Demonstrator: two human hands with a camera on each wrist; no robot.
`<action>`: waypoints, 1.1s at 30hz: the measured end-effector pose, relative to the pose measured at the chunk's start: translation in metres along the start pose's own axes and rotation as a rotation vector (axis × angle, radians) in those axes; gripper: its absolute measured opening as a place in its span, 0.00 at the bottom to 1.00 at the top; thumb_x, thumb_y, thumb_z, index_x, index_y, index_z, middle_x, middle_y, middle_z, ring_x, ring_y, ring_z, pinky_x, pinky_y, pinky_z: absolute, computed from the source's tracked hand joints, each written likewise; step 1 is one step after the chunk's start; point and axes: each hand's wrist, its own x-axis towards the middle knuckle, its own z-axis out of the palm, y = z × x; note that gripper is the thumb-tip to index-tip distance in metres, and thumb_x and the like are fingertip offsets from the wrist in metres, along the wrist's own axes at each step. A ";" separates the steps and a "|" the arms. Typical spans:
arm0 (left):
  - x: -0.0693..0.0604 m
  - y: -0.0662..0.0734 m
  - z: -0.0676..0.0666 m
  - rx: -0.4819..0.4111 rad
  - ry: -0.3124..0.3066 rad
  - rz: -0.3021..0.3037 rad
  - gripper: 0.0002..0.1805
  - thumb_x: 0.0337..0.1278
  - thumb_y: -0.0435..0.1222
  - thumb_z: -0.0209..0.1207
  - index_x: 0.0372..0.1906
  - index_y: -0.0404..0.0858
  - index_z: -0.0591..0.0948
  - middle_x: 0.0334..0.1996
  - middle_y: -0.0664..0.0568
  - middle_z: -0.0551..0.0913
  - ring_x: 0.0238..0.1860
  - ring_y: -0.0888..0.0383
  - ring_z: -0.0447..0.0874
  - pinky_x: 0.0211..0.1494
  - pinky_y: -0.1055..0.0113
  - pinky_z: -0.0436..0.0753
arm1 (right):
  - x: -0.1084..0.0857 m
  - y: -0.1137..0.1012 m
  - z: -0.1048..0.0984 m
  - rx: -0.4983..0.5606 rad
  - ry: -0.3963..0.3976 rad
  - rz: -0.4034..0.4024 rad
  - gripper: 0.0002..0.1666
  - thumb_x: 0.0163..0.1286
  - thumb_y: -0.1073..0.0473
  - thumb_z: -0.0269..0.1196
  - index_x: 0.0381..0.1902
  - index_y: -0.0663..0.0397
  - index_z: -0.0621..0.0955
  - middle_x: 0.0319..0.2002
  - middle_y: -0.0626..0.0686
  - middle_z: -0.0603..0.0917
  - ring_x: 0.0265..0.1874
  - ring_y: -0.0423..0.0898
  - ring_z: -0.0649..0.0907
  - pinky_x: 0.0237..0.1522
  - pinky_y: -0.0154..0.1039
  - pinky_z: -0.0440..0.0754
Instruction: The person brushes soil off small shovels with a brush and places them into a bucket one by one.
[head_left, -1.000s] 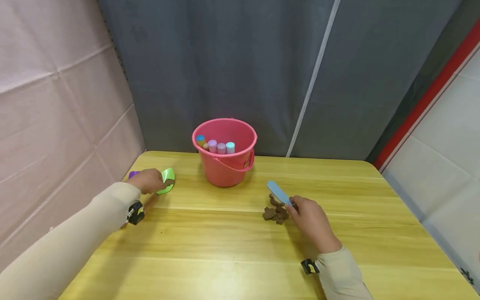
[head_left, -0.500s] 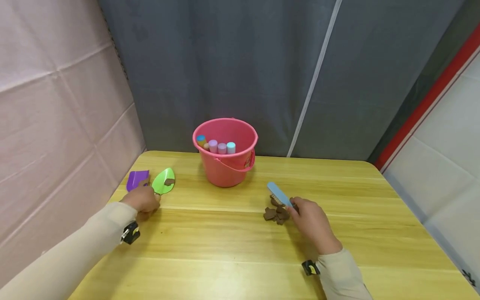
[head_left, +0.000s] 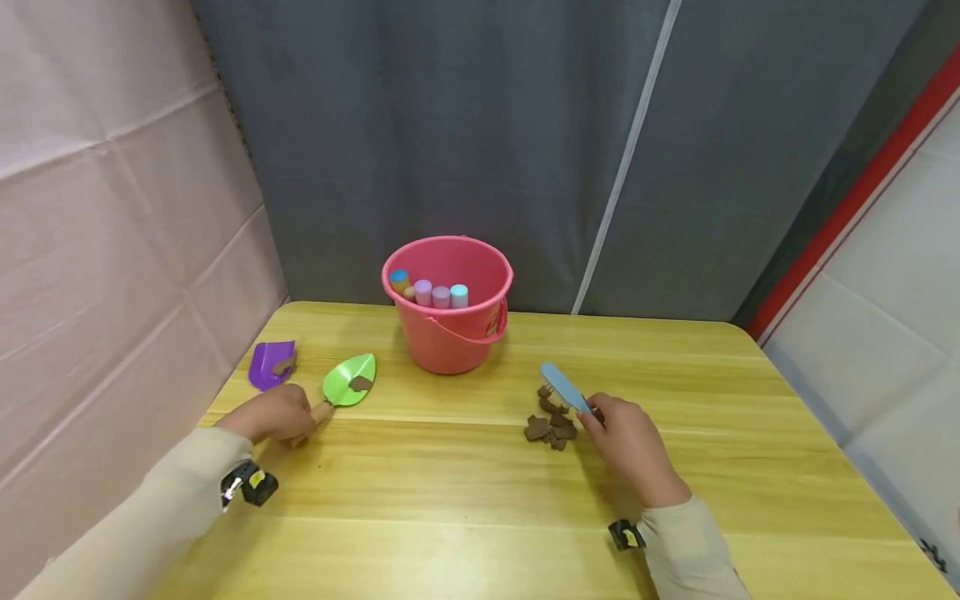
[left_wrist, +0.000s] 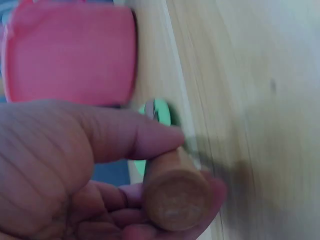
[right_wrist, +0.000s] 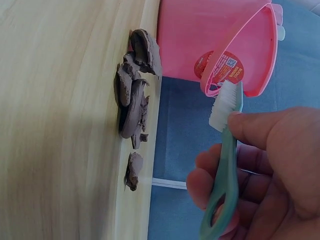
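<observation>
My left hand grips the wooden handle of a small trowel, thumb on top and fingers curled beneath. Its green leaf-shaped blade carries a brown clay-like piece. On the right, my right hand holds a light blue brush, with thumb and fingers round the handle. White bristles show in the right wrist view. Below the brush head, several brown clay-like pieces lie on the table; whether the bristles touch them I cannot tell.
A pink bucket stands at the back middle, with several capped, tube-like things inside. Left of the trowel lies a purple scoop with a brown piece in it. The wooden table ends at a grey curtain.
My left hand has drawn back toward me from above the purple scoop, uncovering it. The trowel has shifted right and turned slightly, with my hand on its handle. The right hand has barely moved.
</observation>
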 end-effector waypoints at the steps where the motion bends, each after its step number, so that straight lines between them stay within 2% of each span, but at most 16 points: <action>1: -0.003 0.005 0.003 -0.027 -0.009 0.009 0.08 0.53 0.31 0.60 0.25 0.30 0.77 0.19 0.47 0.79 0.20 0.56 0.76 0.27 0.64 0.77 | 0.000 0.000 0.000 0.001 0.000 -0.001 0.07 0.71 0.60 0.63 0.39 0.59 0.81 0.20 0.47 0.73 0.17 0.42 0.68 0.19 0.37 0.65; 2: -0.006 0.010 0.006 -0.058 -0.015 0.015 0.05 0.51 0.29 0.60 0.30 0.29 0.77 0.22 0.46 0.79 0.21 0.55 0.77 0.27 0.63 0.79 | 0.000 0.000 0.001 0.001 0.001 -0.004 0.07 0.71 0.60 0.63 0.39 0.59 0.81 0.20 0.47 0.73 0.17 0.42 0.68 0.19 0.37 0.65; 4: -0.011 0.022 0.013 -0.111 -0.026 0.046 0.12 0.48 0.26 0.61 0.40 0.27 0.75 0.29 0.45 0.79 0.24 0.54 0.79 0.28 0.61 0.81 | 0.000 -0.002 0.001 -0.005 0.009 -0.017 0.06 0.71 0.60 0.63 0.38 0.58 0.81 0.20 0.46 0.72 0.17 0.42 0.68 0.19 0.37 0.65; 7: -0.012 0.040 0.024 -0.103 -0.014 0.139 0.20 0.49 0.26 0.63 0.50 0.25 0.76 0.31 0.46 0.79 0.24 0.55 0.78 0.27 0.61 0.80 | 0.000 -0.008 0.000 -0.004 0.015 -0.030 0.06 0.71 0.60 0.64 0.37 0.57 0.81 0.20 0.46 0.73 0.18 0.42 0.68 0.21 0.37 0.65; 9: -0.012 0.052 0.032 -0.072 0.007 0.205 0.22 0.48 0.26 0.64 0.52 0.25 0.77 0.30 0.49 0.79 0.24 0.57 0.77 0.27 0.62 0.79 | -0.001 -0.013 -0.001 -0.001 0.013 -0.038 0.06 0.71 0.59 0.64 0.37 0.57 0.81 0.21 0.46 0.73 0.18 0.42 0.69 0.21 0.37 0.66; 13: -0.009 0.076 0.049 -0.002 0.062 0.295 0.18 0.45 0.27 0.66 0.45 0.30 0.81 0.27 0.53 0.79 0.26 0.58 0.74 0.31 0.64 0.76 | -0.005 -0.027 0.000 -0.002 0.012 -0.066 0.07 0.70 0.57 0.65 0.35 0.54 0.80 0.21 0.45 0.73 0.19 0.42 0.69 0.22 0.37 0.67; 16: -0.008 0.093 0.064 -0.022 0.073 0.303 0.16 0.43 0.26 0.66 0.42 0.32 0.81 0.29 0.53 0.79 0.28 0.58 0.74 0.34 0.63 0.76 | -0.008 -0.039 0.003 -0.019 0.028 -0.119 0.07 0.69 0.57 0.66 0.33 0.51 0.79 0.22 0.43 0.72 0.19 0.41 0.69 0.23 0.38 0.68; 18: -0.008 0.104 0.074 -0.062 0.066 0.298 0.15 0.44 0.26 0.67 0.41 0.33 0.81 0.30 0.53 0.79 0.30 0.58 0.74 0.35 0.63 0.76 | -0.008 -0.045 0.007 -0.042 0.032 -0.166 0.08 0.68 0.57 0.67 0.32 0.49 0.78 0.21 0.42 0.71 0.20 0.41 0.69 0.25 0.39 0.70; 19: -0.009 0.109 0.078 -0.085 0.061 0.292 0.15 0.44 0.26 0.67 0.42 0.33 0.80 0.31 0.53 0.79 0.30 0.58 0.75 0.35 0.63 0.77 | -0.008 -0.048 0.009 -0.056 0.033 -0.188 0.09 0.68 0.56 0.68 0.31 0.48 0.77 0.21 0.41 0.71 0.20 0.41 0.69 0.27 0.40 0.74; 22: -0.009 0.123 0.089 -0.154 0.037 0.294 0.14 0.47 0.26 0.66 0.43 0.32 0.80 0.32 0.52 0.80 0.30 0.57 0.75 0.34 0.63 0.77 | -0.008 -0.054 0.014 -0.089 0.025 -0.227 0.11 0.66 0.56 0.69 0.30 0.46 0.76 0.20 0.39 0.70 0.19 0.40 0.69 0.28 0.41 0.75; 29: -0.009 0.146 0.101 -0.216 0.027 0.357 0.14 0.50 0.26 0.65 0.44 0.31 0.79 0.33 0.50 0.80 0.31 0.56 0.75 0.33 0.63 0.77 | -0.010 -0.057 0.021 -0.156 0.035 -0.243 0.10 0.63 0.55 0.71 0.30 0.47 0.79 0.24 0.41 0.75 0.21 0.39 0.70 0.22 0.36 0.70; 32: -0.008 0.150 0.105 -0.214 0.015 0.380 0.14 0.51 0.26 0.65 0.45 0.30 0.79 0.35 0.50 0.80 0.32 0.56 0.75 0.33 0.63 0.78 | -0.010 -0.056 0.019 -0.162 0.029 -0.232 0.10 0.63 0.56 0.72 0.30 0.48 0.79 0.24 0.43 0.76 0.21 0.41 0.71 0.23 0.39 0.72; 33: -0.009 0.151 0.106 -0.217 0.008 0.382 0.15 0.52 0.26 0.65 0.46 0.30 0.79 0.35 0.50 0.80 0.32 0.56 0.76 0.33 0.63 0.78 | -0.009 -0.055 0.019 -0.163 0.033 -0.221 0.09 0.63 0.55 0.72 0.32 0.49 0.80 0.25 0.43 0.77 0.23 0.42 0.75 0.25 0.40 0.74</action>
